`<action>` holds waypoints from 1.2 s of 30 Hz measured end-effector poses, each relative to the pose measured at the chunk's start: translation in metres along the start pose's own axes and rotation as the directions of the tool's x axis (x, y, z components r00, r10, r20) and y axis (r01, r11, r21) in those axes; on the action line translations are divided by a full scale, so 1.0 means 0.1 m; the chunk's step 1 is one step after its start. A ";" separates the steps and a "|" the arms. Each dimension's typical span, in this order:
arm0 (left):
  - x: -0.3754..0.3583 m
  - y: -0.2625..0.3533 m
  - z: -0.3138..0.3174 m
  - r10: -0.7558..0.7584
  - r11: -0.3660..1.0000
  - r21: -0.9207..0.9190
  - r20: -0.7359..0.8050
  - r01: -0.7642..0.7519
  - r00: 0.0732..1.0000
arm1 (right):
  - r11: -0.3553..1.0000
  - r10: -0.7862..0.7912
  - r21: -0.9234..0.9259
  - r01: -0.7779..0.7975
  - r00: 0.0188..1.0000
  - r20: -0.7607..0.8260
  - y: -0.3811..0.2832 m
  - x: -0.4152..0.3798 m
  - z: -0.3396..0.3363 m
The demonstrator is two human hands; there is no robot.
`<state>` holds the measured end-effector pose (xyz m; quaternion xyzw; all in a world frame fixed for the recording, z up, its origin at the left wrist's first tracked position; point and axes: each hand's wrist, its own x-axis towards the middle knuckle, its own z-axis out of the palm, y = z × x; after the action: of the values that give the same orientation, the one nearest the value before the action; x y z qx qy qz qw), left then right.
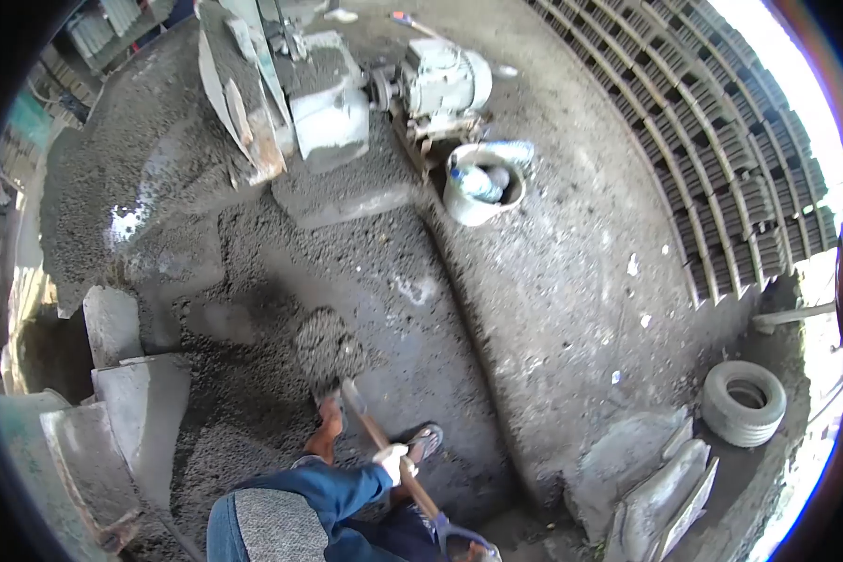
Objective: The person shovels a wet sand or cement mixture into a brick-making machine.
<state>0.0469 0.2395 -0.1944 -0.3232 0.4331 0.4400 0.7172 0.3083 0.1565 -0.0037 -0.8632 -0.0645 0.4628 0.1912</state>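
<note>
My left hand [393, 461], in a whitish glove, is closed around the wooden shaft of a shovel [373, 426]. The shaft slants from lower right to upper left. A heap of dark grey, gravelly mix [326, 347] lies at the blade end and hides the blade. At the bottom edge, my right hand [482, 553] is at the shovel's purple handle, mostly cut off by the frame. My feet, one in a sandal [426, 440], stand on either side of the shaft. More loose mix [225, 412] covers the floor to the left.
Ahead stands a motor [445, 80] coupled to a machine with metal plates [239, 103]. Beside it is a bucket [482, 192] containing bottles. Stacked blocks on racks [684, 122] line the right, with a tire [743, 403] and slabs [660, 487] nearer. Metal sheets [140, 412] stand left.
</note>
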 end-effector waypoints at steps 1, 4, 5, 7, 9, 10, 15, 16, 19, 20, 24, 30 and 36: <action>-0.20 -0.17 0.13 -0.067 0.998 -0.024 -0.034 0.066 0.997 | 1.000 -0.005 -0.016 0.006 0.999 0.043 -0.09 0.01 -0.12; -0.76 -0.44 0.57 -0.219 0.976 -0.026 -0.144 0.218 0.965 | 0.998 -0.048 0.035 0.042 0.977 0.206 -0.42 0.02 -0.32; -0.92 -0.45 0.70 -0.142 0.990 -0.013 -0.057 0.142 0.988 | 0.995 -0.062 0.091 0.038 0.957 0.282 -0.52 0.02 -0.38; -1.39 -0.41 0.96 0.010 1.000 -0.014 0.087 -0.008 0.996 | 0.963 -0.090 0.268 -0.039 0.887 0.453 -0.62 0.00 -0.57; -2.21 0.19 1.47 0.187 0.973 -0.152 0.083 -0.173 0.979 | 0.852 -0.149 0.465 -0.239 0.741 0.654 -0.73 -0.03 -0.59; -2.75 0.47 1.79 0.298 0.950 -0.138 0.114 -0.282 0.948 | 0.843 -0.195 0.484 -0.237 0.703 0.684 -0.77 -0.02 -0.50; -2.85 0.91 1.76 0.500 0.820 0.132 0.305 -0.557 0.810 | 0.969 -0.020 0.197 -0.149 0.745 0.666 -0.77 0.70 -0.08; -2.79 0.66 1.68 0.357 0.907 0.093 0.353 -0.412 0.865 | 0.961 0.010 0.199 -0.194 0.740 0.673 -0.90 0.47 -0.47; -2.04 -0.16 1.18 0.003 1.000 -0.022 0.263 0.003 0.965 | 0.967 0.074 0.176 -0.186 0.862 0.501 -0.24 1.00 -1.54; -1.79 -0.32 0.99 -0.074 0.994 -0.059 0.270 0.093 0.960 | 0.971 0.070 0.181 -0.157 0.909 0.412 -0.11 0.84 -1.67; -0.83 -0.31 0.36 -0.020 0.998 -0.060 -0.094 0.014 0.995 | 0.981 -0.170 0.136 0.135 0.942 0.288 0.20 0.19 -1.11; 0.06 0.70 -0.65 0.023 0.995 0.103 -0.273 0.006 0.962 | 0.984 0.030 0.172 -0.046 0.995 0.091 -0.15 -1.33 1.17; -0.96 2.34 -0.81 0.151 0.943 0.319 -0.144 -0.098 0.978 | 0.991 0.128 -0.047 -0.122 0.831 0.541 -0.19 -1.48 3.30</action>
<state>-0.2167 0.2323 -0.1601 -0.2138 0.5746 0.3825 0.6912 -0.0459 0.2210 -0.0462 -0.6999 -0.0617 0.6995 0.1300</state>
